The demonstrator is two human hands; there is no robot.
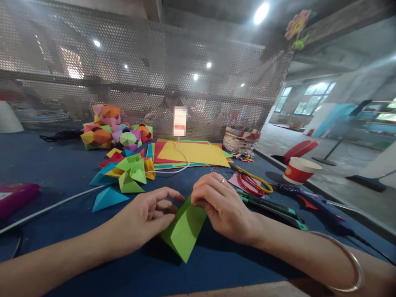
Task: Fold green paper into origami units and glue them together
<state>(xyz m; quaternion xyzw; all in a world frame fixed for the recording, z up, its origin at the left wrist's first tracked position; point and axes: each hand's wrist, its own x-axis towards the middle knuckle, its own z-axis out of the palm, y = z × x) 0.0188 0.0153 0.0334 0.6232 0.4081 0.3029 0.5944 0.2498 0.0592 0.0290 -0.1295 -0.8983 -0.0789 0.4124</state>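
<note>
A sheet of green folded paper (187, 233) stands creased on the dark blue table in front of me. Its top edge is pinched between the thumb and fingers of my right hand (221, 204), which wears a ring. From the left side, my left hand (151, 212) holds the same paper, thumb on the near side and curled fingers behind; their exact contact is partly hidden. Beyond my left hand lies a blue folded paper piece (109, 199). A cluster of green, yellow, red and blue folded pieces (130, 171) sits just past it.
Finished paper balls (126, 138) and a stack of coloured paper (198, 153) lie farther back, near a phone (179, 121) and its white cable. At right are scissors (253, 183), a utility knife (272, 209), a glue gun (318, 208) and a paper cup (299, 171). A purple box (18, 198) sits left.
</note>
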